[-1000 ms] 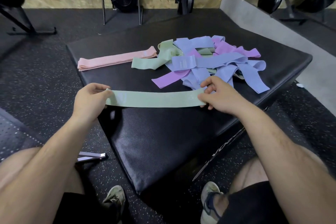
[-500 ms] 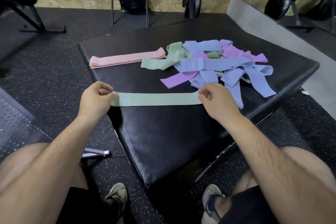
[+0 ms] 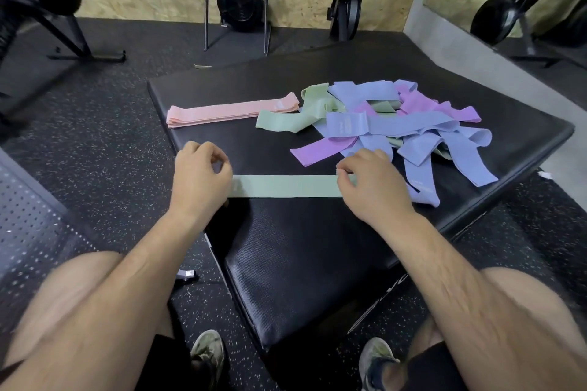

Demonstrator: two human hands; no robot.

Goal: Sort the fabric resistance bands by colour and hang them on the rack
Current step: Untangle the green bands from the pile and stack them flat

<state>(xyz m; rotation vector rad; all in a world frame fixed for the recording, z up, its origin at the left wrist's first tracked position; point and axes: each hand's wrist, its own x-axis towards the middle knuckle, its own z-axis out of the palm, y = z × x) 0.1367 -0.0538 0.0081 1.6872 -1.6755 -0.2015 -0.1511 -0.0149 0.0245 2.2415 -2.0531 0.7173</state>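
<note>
crosswise on the black mat [image 3: 317, 263] lies the green resistance band [image 3: 286, 186], flat, its long axis running left to right between the hands: the left hand [image 3: 201, 178] grips its left end with curled fingers, the right hand [image 3: 376, 186] pinches its right end, just beside the jumbled pile of bands [image 3: 397, 124].

Green band [image 3: 286, 186] matt woven cloth; black pad [image 3: 305, 257] textured, faintly glossy.
</note>
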